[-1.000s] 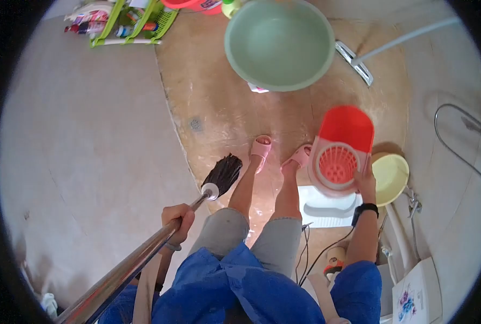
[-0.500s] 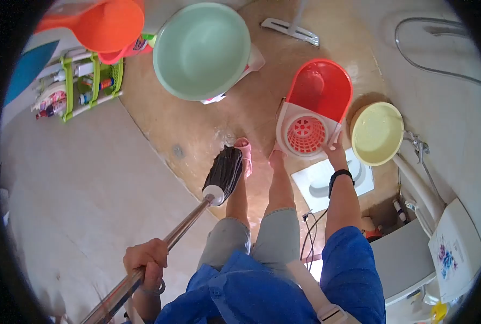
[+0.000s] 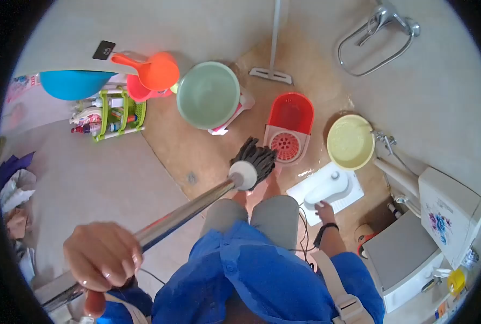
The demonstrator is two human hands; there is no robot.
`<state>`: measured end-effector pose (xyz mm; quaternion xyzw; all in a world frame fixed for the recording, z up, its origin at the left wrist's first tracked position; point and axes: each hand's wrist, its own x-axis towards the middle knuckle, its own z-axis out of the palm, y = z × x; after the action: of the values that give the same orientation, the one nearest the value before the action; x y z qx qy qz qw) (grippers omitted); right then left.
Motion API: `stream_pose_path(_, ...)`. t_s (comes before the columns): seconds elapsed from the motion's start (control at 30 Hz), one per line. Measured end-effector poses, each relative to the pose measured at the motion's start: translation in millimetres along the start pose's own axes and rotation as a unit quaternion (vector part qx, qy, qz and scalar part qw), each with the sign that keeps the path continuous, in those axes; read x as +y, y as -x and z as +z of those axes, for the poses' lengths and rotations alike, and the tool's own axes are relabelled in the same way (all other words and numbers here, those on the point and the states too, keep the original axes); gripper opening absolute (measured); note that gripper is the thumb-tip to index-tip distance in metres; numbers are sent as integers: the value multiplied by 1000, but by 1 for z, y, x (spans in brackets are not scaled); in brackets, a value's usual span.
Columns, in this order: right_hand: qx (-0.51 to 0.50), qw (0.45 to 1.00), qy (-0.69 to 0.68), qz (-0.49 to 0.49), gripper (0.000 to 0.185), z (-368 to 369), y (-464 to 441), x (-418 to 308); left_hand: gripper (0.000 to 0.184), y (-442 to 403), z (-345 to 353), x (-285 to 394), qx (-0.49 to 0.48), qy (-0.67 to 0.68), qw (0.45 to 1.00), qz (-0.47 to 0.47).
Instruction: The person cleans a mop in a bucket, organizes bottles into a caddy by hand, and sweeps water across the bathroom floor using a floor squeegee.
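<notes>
My left hand (image 3: 104,255) is wrapped round the metal pole of a mop (image 3: 189,211), which slants up toward the camera. The mop's dark strands (image 3: 255,161) hang below a white collar, just left of the bucket's wringer basket; whether they touch it I cannot tell. The red mop bucket (image 3: 291,112) stands on the floor with its round, slotted wringer basket (image 3: 285,146) on the near side. My right hand (image 3: 325,212) holds nothing, its fingers apart, above the near edge of the white squat toilet (image 3: 331,186).
A pale green basin (image 3: 208,96) stands left of the bucket, a yellow basin (image 3: 351,141) right of it. An orange dipper (image 3: 156,71) and green rack (image 3: 111,116) are at left. A squeegee (image 3: 273,74) stands behind. Cables (image 3: 304,229) hang near my right leg.
My right hand has left the bucket's wringer edge and drawn back toward me. My left hand has raised the mop, and its head has moved right toward the bucket. The view has tilted up.
</notes>
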<state>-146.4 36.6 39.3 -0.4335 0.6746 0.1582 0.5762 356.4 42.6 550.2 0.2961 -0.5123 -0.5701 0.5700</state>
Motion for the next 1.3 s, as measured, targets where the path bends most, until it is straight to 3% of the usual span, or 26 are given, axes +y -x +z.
stream_pose_path(0.13, 13, 993, -117, 24, 53, -6, 42, 11, 46, -26, 9, -34, -69, 34, 993, 86)
stream_pose_path(0.17, 10, 990, -142, 23, 54, -7, 46, 18, 49, -41, 20, -47, 3, -33, 995, 99)
stream_pose_path(0.27, 18, 991, -125, 36, 49, -18, 70, 2, 38, -49, -8, -91, 109, -19, 993, -34)
stream_pose_path(0.3, 22, 988, -144, 43, 48, -21, 78, -2, 26, -70, -18, -105, 108, -64, 992, -27)
stream_pose_path(0.33, 27, 987, -153, 24, 47, -24, 80, -1, 16, -82, -38, -127, 74, -41, 993, -89)
stream_pose_path(0.37, 35, 986, -164, 2, 47, -26, 77, 0, 14, -95, -55, -159, 64, -64, 994, -57)
stream_pose_path(0.43, 62, 986, -153, 9, 46, -33, 86, -19, 15, -116, -78, -221, 146, -19, 979, -138)
stream_pose_path(0.47, 78, 983, -166, 3, 47, -36, 89, -27, 15, -128, -90, -247, 138, -13, 982, -124)
stream_pose_path(0.53, 111, 972, -206, -8, 48, -36, 94, -32, 18, -148, -111, -296, 169, -3, 965, -201)
stream_pose_path(0.57, 122, 971, -206, -1, 48, -39, 104, -43, 18, -160, -121, -318, 163, 8, 966, -201)
stream_pose_path(0.63, 151, 975, -161, 18, 49, -43, 130, -70, 23, -193, -146, -352, 241, -58, 948, -197)
stream_pose_path(0.67, 158, 968, -193, 29, 48, -38, 137, -72, 34, -210, -160, -360, 199, -133, 951, -194)
stream_pose_path(0.7, 162, 967, -188, 47, 48, -35, 148, -76, 34, -223, -169, -361, 198, -118, 951, -206)
stream_pose_path(0.77, 126, 965, -222, 58, 47, -26, 153, -94, 41, -257, -197, -356, 31, -329, 899, -287)
stream_pose_path(0.83, 123, 968, -202, 83, 46, -17, 159, -124, 51, -284, -228, -391, 3, -248, 950, -190)
stream_pose_path(0.9, 115, 972, -177, 99, 44, -7, 169, -152, 75, -309, -263, -356, -9, -340, 924, -173)
stream_pose_path(0.93, 126, 966, -206, 90, 45, -4, 174, -171, 82, -323, -280, -322, 14, -453, 879, -149)
stream_pose_path(0.97, 127, 964, -210, 101, 45, 0, 176, -172, 89, -337, -309, -328, 77, -515, 847, -102)
stream_pose_path(1.0, 126, 963, -214, 104, 45, 3, 178, -172, 90, -350, -333, -335, 231, -519, 821, -53)
stream_pose_path(1.07, 132, 955, -235, 124, 44, 10, 186, -172, 74, -378, -367, -315, 413, -606, 672, 105)
stream_pose_path(1.13, 135, 946, -257, 146, 44, 16, 198, -169, 75, -399, -393, -312, 429, -596, 672, 90)
stream_pose_path(1.23, 141, 929, -301, 165, 43, 17, 207, -156, 51, -417, -469, -358, 264, -597, 755, -60)
stream_pose_path(1.3, 138, 921, -321, 169, 42, 14, 212, -156, 37, -418, -496, -382, 158, -621, 766, -44)
